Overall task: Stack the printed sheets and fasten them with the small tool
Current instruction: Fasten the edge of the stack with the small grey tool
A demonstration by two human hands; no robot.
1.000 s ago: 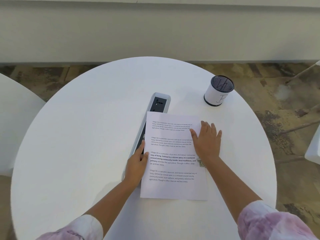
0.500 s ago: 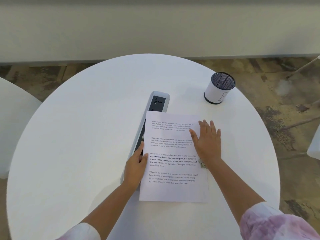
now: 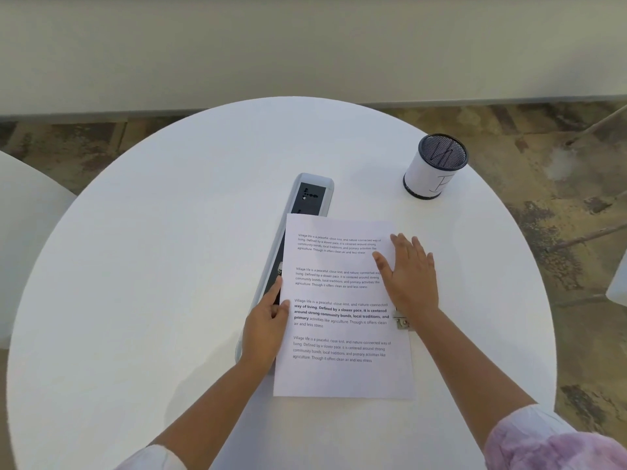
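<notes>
The printed sheets [image 3: 339,334] lie in a neat pile in the middle of the round white table [image 3: 152,300]. My right hand [image 3: 409,274] rests flat on the pile's right edge, fingers straight. My left hand [image 3: 266,329] touches the left edge, thumb on the paper and fingers beside it on the power strip. A small metal stapler [image 3: 402,322] peeks out beside the right edge, mostly hidden under my right wrist.
A grey power strip [image 3: 305,201] lies under the sheets' left side, reaching toward the far edge. A white mesh pen cup [image 3: 434,167] stands at the far right. Another white table [image 3: 20,232] shows at left.
Both hands have stayed on the sheets' edges. The right hand shifted very slightly on the paper; the pile has hardly moved.
</notes>
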